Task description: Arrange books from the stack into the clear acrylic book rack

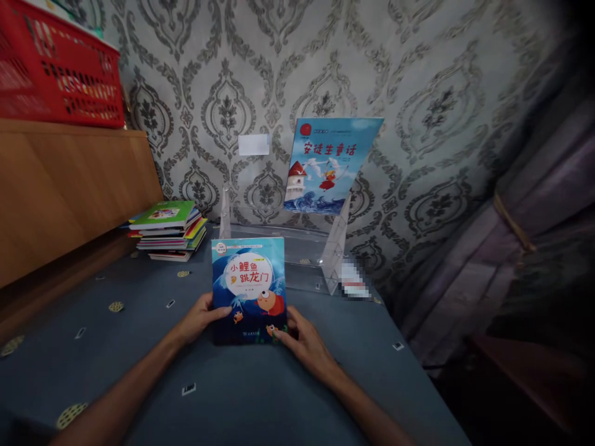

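A blue picture book (248, 291) with cartoon fish on its cover is held upright, its front facing me. My left hand (199, 317) grips its left edge, thumb across the cover. On the lower right edge, my right hand (304, 341) is closed the same way, with its thumb on the front. Behind the book stands a clear acrylic book stand (332, 257) with stepped tiers. A light blue storybook (332, 164) rests at the top right of the stand. The stand's lower left part is hidden by the held book.
To the left, a stack of books (170, 229) with a green one on top sits beside a wooden cabinet (69, 192). A red plastic basket (60, 68) rests on the cabinet. Patterned wallpaper (227, 105) is behind; a tied curtain (483, 272) hangs at the right.
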